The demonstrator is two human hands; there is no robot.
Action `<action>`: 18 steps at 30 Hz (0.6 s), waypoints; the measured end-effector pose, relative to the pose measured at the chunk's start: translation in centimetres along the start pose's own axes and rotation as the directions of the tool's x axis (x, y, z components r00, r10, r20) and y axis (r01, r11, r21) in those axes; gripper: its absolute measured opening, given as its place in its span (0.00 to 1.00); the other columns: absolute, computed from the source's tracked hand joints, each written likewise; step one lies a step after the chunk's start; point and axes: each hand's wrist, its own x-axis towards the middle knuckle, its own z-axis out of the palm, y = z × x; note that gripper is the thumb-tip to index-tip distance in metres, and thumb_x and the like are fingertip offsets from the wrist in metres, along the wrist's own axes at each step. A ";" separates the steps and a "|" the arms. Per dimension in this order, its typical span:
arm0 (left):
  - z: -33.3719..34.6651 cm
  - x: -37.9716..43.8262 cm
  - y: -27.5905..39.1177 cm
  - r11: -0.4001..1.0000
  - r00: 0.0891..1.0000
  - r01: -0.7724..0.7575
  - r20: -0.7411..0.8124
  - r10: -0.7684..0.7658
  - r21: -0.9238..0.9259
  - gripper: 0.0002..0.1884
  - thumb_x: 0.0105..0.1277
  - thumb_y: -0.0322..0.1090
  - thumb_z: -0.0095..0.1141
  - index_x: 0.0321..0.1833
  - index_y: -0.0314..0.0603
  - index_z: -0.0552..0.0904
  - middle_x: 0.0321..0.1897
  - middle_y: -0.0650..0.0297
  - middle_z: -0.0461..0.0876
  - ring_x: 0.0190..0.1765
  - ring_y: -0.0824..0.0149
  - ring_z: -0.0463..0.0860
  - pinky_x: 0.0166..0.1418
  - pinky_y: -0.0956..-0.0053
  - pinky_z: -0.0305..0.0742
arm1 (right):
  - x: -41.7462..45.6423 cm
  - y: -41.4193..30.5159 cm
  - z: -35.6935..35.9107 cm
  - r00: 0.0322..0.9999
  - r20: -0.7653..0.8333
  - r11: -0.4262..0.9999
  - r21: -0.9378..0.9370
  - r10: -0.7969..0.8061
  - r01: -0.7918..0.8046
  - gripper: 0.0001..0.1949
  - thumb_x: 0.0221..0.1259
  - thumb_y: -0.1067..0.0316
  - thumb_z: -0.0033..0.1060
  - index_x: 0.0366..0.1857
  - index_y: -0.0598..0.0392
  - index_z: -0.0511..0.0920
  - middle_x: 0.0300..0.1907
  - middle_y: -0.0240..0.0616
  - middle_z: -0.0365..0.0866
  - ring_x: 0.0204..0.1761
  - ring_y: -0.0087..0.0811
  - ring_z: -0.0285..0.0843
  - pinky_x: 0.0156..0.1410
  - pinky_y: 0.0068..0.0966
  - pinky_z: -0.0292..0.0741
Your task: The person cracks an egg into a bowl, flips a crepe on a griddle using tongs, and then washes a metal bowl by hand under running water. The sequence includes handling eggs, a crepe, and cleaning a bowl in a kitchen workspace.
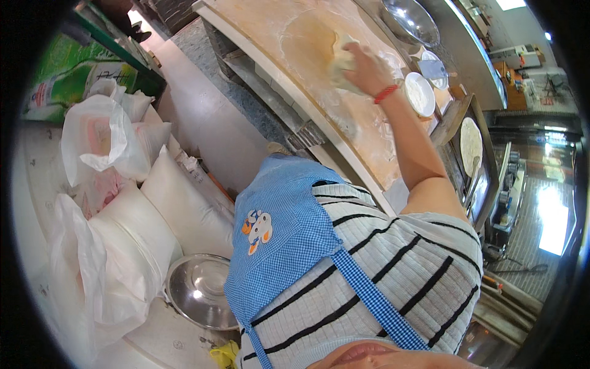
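Note:
On the floured wooden worktop (pixel 364 133), my right hand (pixel 364 69), with a red band at the wrist, grips a pale, soft piece of dough (pixel 342 57). Motion blurs the dough and my fingers. Just beyond it lies a round, thin, yellowish patch (pixel 306 44); whether this is a dough sheet or a mark on the board I cannot tell. Beside my forearm is a white bowl of white powder (pixel 419 94). Another white bowl (pixel 433 69) stands behind it, with a bluish flat scraper-like tool (pixel 432 69) across it. My left hand is out of view.
A large steel bowl (pixel 410 20) stands at the worktop's far side. To the right, a flatbread (pixel 471 140) lies on a dark framed surface, with tongs (pixel 472 180) at its edge. At left are white sacks (pixel 133 230), a plastic bag (pixel 94 138) and a steel basin (pixel 203 290).

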 end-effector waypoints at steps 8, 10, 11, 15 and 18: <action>-3.3 -0.6 -5.6 0.974 0.985 0.099 -0.118 -0.125 -0.205 0.29 0.59 0.39 0.61 0.61 0.31 0.70 0.59 0.48 0.73 0.57 0.53 0.76 0.61 0.61 0.69 | 3.3 0.3 4.3 0.925 0.102 0.923 -0.084 -0.367 0.375 0.26 0.53 0.64 0.64 0.58 0.53 0.70 0.62 0.59 0.64 0.67 0.52 0.58 0.68 0.40 0.63; -3.8 -0.8 -6.4 0.941 0.930 0.103 -0.306 -0.206 -0.321 0.26 0.61 0.40 0.58 0.59 0.30 0.71 0.58 0.48 0.73 0.56 0.53 0.76 0.61 0.60 0.69 | 4.0 -3.4 8.2 0.797 0.130 0.802 -0.018 -0.590 0.597 0.24 0.52 0.69 0.63 0.56 0.53 0.71 0.56 0.51 0.71 0.60 0.48 0.67 0.64 0.38 0.67; -4.3 0.8 -11.3 0.971 0.858 0.012 -0.496 -0.133 -0.239 0.28 0.59 0.41 0.57 0.59 0.30 0.71 0.58 0.46 0.73 0.57 0.50 0.75 0.62 0.60 0.69 | 3.8 -8.0 9.2 0.720 0.241 0.749 0.055 -0.651 0.660 0.24 0.52 0.69 0.63 0.56 0.53 0.72 0.56 0.49 0.72 0.59 0.47 0.68 0.63 0.36 0.68; -3.0 -3.3 -4.6 0.984 0.818 0.011 -0.564 -0.112 -0.179 0.27 0.56 0.37 0.56 0.59 0.32 0.71 0.52 0.41 0.76 0.55 0.43 0.75 0.59 0.58 0.69 | -4.0 -23.7 15.3 0.142 0.405 0.327 0.436 -0.903 0.839 0.23 0.54 0.68 0.60 0.57 0.53 0.71 0.55 0.46 0.73 0.60 0.45 0.67 0.65 0.36 0.65; -3.3 -4.9 -2.7 0.972 0.832 0.051 -0.529 -0.168 -0.227 0.24 0.57 0.35 0.56 0.57 0.32 0.72 0.50 0.42 0.77 0.53 0.44 0.77 0.56 0.59 0.70 | -13.7 -34.0 17.0 -0.326 0.187 -0.169 0.567 -0.927 0.806 0.20 0.57 0.71 0.53 0.56 0.53 0.71 0.57 0.44 0.71 0.63 0.43 0.64 0.68 0.36 0.63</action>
